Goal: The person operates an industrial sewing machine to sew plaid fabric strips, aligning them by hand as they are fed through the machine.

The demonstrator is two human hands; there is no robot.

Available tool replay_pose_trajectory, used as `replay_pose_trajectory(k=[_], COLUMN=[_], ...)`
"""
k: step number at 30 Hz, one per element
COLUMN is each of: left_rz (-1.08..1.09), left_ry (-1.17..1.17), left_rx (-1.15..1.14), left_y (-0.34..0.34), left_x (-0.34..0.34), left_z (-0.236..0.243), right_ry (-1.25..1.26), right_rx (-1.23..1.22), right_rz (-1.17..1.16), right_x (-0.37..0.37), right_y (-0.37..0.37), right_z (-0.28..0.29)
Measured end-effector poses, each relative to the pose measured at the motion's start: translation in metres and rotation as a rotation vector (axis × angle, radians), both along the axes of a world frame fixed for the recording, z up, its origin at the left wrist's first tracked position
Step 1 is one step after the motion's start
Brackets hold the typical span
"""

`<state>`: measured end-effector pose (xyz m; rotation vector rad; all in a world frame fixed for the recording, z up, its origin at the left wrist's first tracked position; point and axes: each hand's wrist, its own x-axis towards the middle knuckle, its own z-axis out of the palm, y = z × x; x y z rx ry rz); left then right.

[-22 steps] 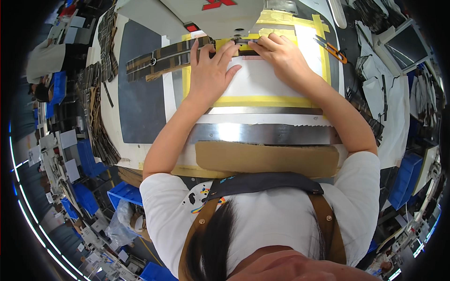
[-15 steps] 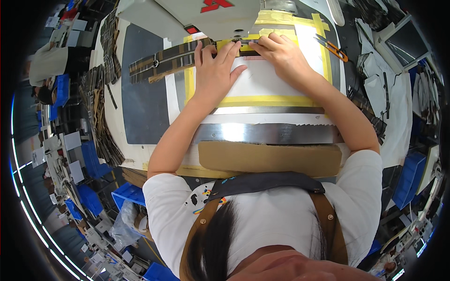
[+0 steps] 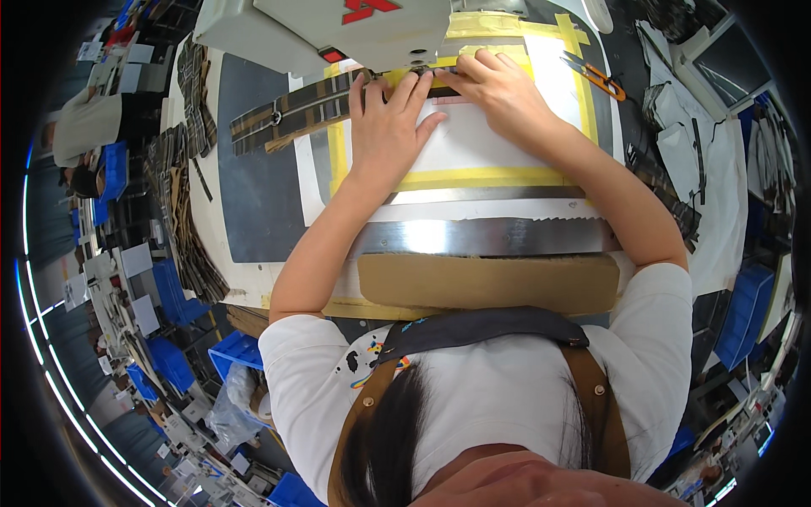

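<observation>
The left hand (image 3: pixel 386 131) rests spread, unclenched, on the plaid cloth (image 3: pixel 311 103); the right hand (image 3: pixel 500 95) curls nearby, its grip too hidden to tell.

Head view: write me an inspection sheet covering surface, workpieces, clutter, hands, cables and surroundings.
Surface: pale table, dark panel, white sheet bordered partly by yellow tape.
Workpieces: zippered plaid strip, reaching toward the white machine head.
Clutter: orange-handled snips at right; plaid pieces piled at left.
Left hand: fingers spread on the strip.
Right hand: fingertips close to the left's, at the machine head; grip unclear.
Cables: thin dark line at far right, possibly one.
Surroundings: blue bins; a person at far left.
</observation>
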<state>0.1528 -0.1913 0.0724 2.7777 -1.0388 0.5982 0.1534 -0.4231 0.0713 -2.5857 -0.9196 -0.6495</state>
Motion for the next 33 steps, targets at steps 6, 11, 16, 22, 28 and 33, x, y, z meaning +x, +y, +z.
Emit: replay_pose_trajectory(k=[6,11,16,22,28,33], left_rz=[0.007,-0.004,0.02,0.014,0.011,0.003], left_ry=[0.012,-0.01,0.076,0.066,0.074,0.049], left_rx=[0.011,-0.047,-0.144,-0.159,-0.169,-0.145], left_y=[-0.002,0.002,0.015,0.016,0.015,0.012], left_x=[-0.001,0.0,0.003,0.003,0.002,0.001], left_z=[0.002,-0.004,-0.004,-0.004,-0.004,-0.005], right_ry=[-0.037,-0.069,-0.066,-0.09,-0.112,-0.1], right_rx=[-0.051,-0.071,-0.09,-0.104,-0.118,-0.106], right_rz=[-0.006,-0.021,-0.015,-0.02,-0.018,-0.008], right_x=[0.005,0.004,0.004,0.003,0.003,0.003], right_y=[-0.001,0.001,0.001,0.001,0.001,0.001], right_z=[-0.003,-0.005,-0.004,-0.005,-0.006,-0.007])
